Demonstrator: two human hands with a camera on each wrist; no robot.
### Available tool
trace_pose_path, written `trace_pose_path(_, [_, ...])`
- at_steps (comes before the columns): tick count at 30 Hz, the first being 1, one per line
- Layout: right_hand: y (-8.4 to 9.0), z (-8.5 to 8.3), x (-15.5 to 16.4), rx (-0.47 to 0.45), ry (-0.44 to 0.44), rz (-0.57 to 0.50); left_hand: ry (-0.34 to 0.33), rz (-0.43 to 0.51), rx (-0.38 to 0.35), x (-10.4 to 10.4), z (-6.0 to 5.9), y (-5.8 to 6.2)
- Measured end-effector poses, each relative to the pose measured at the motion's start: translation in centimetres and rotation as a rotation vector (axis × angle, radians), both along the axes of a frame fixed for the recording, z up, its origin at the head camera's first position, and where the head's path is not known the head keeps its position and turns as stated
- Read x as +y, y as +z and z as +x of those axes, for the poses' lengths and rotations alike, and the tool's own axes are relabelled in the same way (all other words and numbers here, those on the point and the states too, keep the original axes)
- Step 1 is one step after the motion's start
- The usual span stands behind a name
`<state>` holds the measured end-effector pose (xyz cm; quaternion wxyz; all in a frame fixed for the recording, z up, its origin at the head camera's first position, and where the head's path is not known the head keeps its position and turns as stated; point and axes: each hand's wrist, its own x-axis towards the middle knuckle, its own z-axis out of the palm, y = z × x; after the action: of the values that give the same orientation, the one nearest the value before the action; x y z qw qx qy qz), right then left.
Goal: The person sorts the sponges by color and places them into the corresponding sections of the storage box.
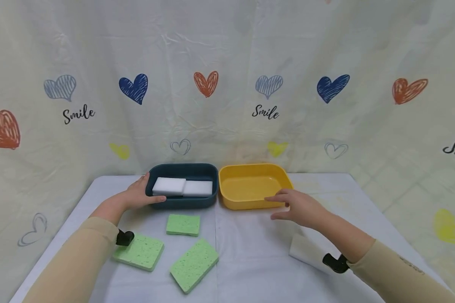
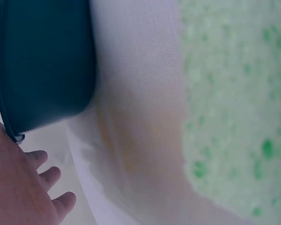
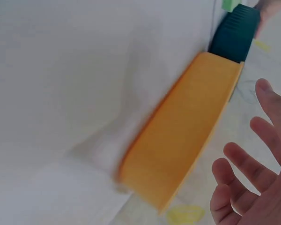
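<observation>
Resting on a white table (image 1: 250, 252), a blue tub (image 1: 182, 201) (two white sponges (image 1: 183, 187) inside) is touched by the left hand (image 1: 138, 195), fingers relaxed; the right hand (image 1: 297, 205), fingers spread, is held beside a yellow tub (image 1: 250, 202).

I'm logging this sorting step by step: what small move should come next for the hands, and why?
Probably the right hand draws back from the yellow tub to the white sponge lying under its forearm. The blue tub already holds two white sponges, the left hand rests on its side, and the right hand is open and holds nothing.
</observation>
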<state>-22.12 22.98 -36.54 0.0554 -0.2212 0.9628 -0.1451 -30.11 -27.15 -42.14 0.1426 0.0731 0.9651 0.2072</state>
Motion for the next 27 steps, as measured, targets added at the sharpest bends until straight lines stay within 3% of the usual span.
trace_pose_path(12, [-2.4, 4.3, 6.7, -0.110, -0.074, -0.008, -0.005, 0.024, -0.001, 0.2, 0.3, 0.5])
trace_pose_path(21, [-3.5, 5.5, 8.8, -0.212, -0.100, 0.015, -0.014, 0.017, 0.008, -0.2, 0.2, 0.3])
trace_pose_path(27, [-4.1, 6.4, 10.1, -0.242, -0.068, 0.036, -0.011, 0.021, 0.007, 0.0, 0.4, 0.7])
